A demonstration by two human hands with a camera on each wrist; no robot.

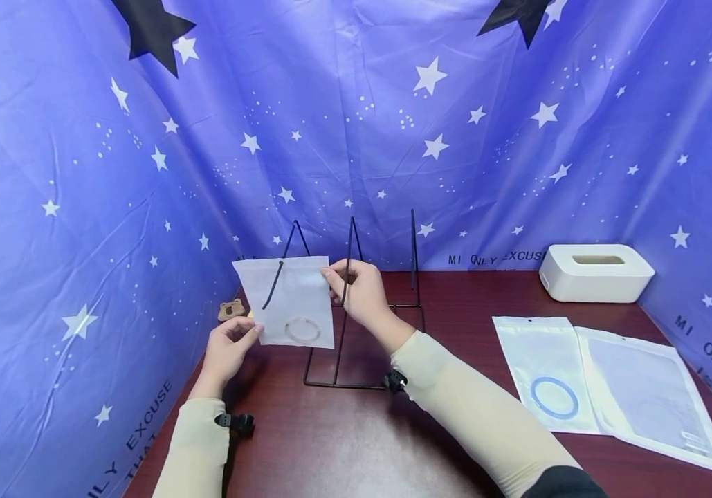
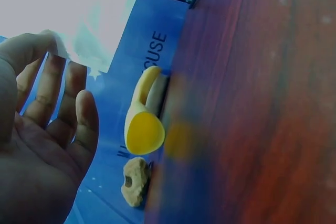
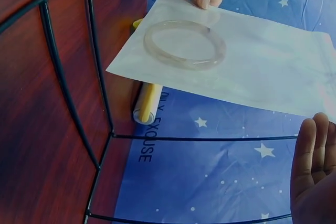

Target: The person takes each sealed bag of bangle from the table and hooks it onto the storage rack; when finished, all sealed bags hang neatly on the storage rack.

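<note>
A white, translucent flat bag (image 1: 296, 297) is held up between both hands, with a pale bangle (image 3: 184, 45) showing at its lower end. My left hand (image 1: 225, 349) pinches its lower left edge between thumb and fingers. At the upper right edge, my right hand (image 1: 364, 294) pinches the bag, its wrist next to a black wire rack (image 1: 337, 386). The rack has three upright pointed dividers; the left one overlaps the bag in the head view, and the middle one crosses in front of my right fingers.
Behind my left hand lie a yellow-and-white roller-like object (image 2: 144, 129) and a brown bear-shaped piece (image 1: 231, 310). On the right side of the table (image 1: 343, 449) are a bag with a blue ring (image 1: 533, 373) and another pale bag (image 1: 648, 394). A white tissue box (image 1: 598, 277) stands behind them.
</note>
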